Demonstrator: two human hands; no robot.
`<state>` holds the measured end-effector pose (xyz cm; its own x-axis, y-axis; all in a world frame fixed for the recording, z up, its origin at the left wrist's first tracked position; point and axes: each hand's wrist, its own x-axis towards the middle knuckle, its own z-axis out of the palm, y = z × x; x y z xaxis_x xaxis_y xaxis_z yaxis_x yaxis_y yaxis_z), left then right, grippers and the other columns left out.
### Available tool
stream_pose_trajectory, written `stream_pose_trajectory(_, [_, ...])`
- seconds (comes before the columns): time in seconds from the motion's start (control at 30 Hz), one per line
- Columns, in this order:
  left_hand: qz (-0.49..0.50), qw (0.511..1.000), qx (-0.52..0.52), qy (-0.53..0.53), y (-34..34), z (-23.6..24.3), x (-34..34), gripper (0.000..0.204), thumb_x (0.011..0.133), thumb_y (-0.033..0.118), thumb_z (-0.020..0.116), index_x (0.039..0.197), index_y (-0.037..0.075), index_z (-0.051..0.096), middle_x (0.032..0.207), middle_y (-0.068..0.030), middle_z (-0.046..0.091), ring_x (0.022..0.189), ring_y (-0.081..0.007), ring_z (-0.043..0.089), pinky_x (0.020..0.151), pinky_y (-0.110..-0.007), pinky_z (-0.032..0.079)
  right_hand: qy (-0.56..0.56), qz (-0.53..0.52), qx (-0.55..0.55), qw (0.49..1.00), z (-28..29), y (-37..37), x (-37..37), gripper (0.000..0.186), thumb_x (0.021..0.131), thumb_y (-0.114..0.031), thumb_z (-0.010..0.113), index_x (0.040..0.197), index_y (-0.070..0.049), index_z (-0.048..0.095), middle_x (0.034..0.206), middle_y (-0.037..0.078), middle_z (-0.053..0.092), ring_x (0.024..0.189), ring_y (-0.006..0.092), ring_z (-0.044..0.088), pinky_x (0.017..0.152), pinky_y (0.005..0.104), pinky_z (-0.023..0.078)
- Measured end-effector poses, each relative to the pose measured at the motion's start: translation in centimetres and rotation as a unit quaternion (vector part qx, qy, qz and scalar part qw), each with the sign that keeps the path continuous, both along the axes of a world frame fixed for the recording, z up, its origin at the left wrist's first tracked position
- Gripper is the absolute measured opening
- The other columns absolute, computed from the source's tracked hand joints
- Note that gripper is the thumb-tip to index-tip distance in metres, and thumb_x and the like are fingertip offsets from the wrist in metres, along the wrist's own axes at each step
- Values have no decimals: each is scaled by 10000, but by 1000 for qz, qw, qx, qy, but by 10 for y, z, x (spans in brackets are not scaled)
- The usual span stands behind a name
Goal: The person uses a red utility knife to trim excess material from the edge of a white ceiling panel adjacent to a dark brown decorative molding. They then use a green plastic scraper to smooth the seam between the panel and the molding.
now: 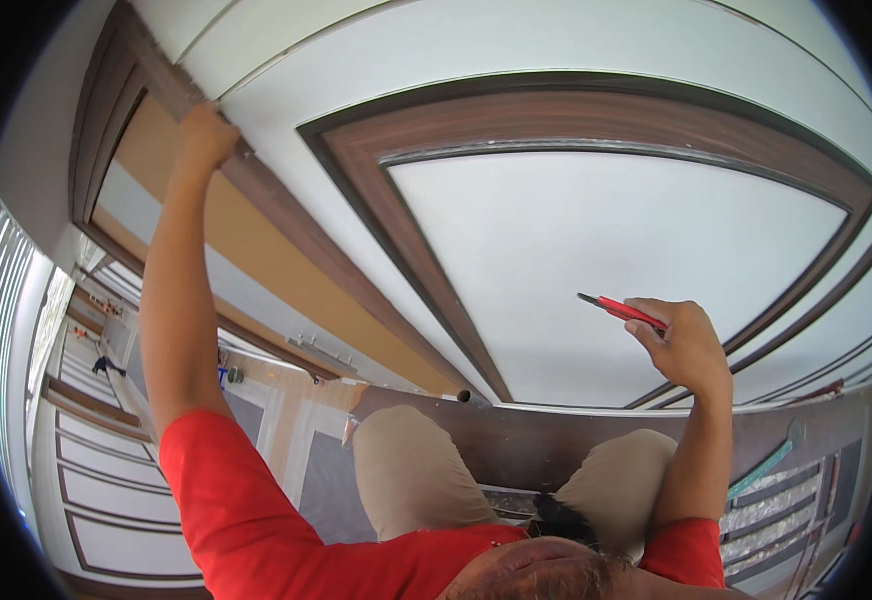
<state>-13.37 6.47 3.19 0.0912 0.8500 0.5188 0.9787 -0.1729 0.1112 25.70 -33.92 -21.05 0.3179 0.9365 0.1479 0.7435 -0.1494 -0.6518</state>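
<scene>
My right hand (pixel 691 345) is closed around a slim red cutter knife (pixel 613 306). The knife's dark tip points up and to the left, in front of a white wall panel (pixel 596 230). Raised at the upper left, my left hand (pixel 206 138) is closed against the edge of a brown wooden frame (pixel 286 215). Its fingertips are partly hidden and slightly blurred, so what they hold, if anything, does not show. Brown moulding with dark edges (pixel 576 115) surrounds the white panel.
Below the panel runs a brown ledge or board (pixel 516 440), close to my knees. A teal long-handled tool (pixel 768 465) leans at the lower right. Slatted blinds (pixel 1 330) and more framed white panels (pixel 121 495) stand at the left. Paper or tape strips (pixel 301 425) lie on the floor.
</scene>
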Motion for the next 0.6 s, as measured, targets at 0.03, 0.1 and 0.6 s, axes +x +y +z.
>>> stream_pose_trajectory(0.03, [-26, 999, 2, -31, -4, -2, -4, 535, 819, 152, 685, 1332, 4, 650, 776, -229, 711, 675, -323, 725, 682, -426, 587, 3, 3, -8, 1000, 5, -1, 0, 269, 918, -215, 717, 1135, -60, 752, 864, 190, 729, 748, 385, 661, 729, 420, 522])
stream_pose_trajectory(0.1, [-52, 998, 15, -34, 3, -5, -33, 536, 824, 220, 707, 1295, -32, 660, 602, -193, 660, 538, -288, 690, 619, -408, 574, -2, 9, -8, 1000, 10, -5, 2, 270, 922, -230, 710, 1135, -68, 750, 859, 184, 729, 761, 388, 666, 731, 428, 523])
stream_pose_trajectory(0.6, [-467, 843, 40, -263, -162, -135, 176, 220, 937, 197, 795, 1010, -8, 755, 707, 56, 552, 650, -30, 433, 579, -207, 365, -31, -52, 60, 996, -3, -21, 7, 375, 967, -275, 690, 1232, -12, 714, 914, 228, 746, 777, 379, 703, 766, 399, 554])
